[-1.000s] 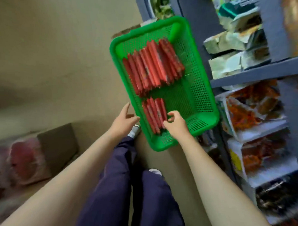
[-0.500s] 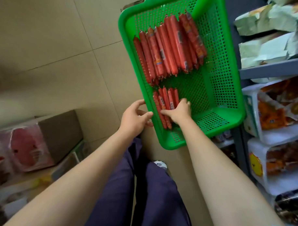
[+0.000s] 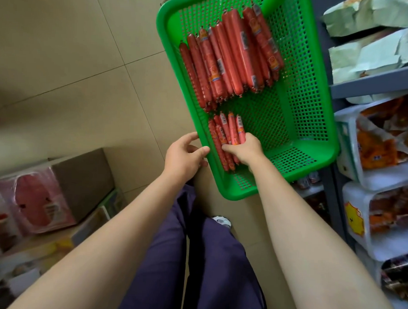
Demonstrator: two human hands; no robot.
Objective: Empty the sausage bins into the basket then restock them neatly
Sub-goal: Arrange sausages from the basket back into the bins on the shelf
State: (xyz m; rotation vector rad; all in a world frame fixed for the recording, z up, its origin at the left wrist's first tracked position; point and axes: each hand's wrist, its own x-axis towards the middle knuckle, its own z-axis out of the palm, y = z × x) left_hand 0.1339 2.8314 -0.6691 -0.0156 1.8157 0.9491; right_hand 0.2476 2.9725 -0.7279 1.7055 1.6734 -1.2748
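Item 1: green basket, sitting on the floor just beside the shelving. It is holding 2 groups of red sausages: a large pile of long sausages toward the far end, and a small bundle of short sausages against the near left wall.

Item 2: your right hand. It is reaching into the basket, fingers curling over and gripping the near ends of the short bundle.

Item 3: your left hand. It is resting against the outer left rim of the basket, fingers loosely bent, thumb touching the rim; it is carrying nothing.

Item 4: white shelf bins, sitting to your right. Which of them are the sausage bins is not clear here.

Handling note: you are most likely gathering the short bundle for restocking. Keep the left hand steadying the rim so the basket is not sliding. Close the right hand around the whole bundle near its middle instead of the tips, since the smooth casings are likely to be slipping past each other. Lift with all ends aligned, so they are going into the bin parallel and label-side up.
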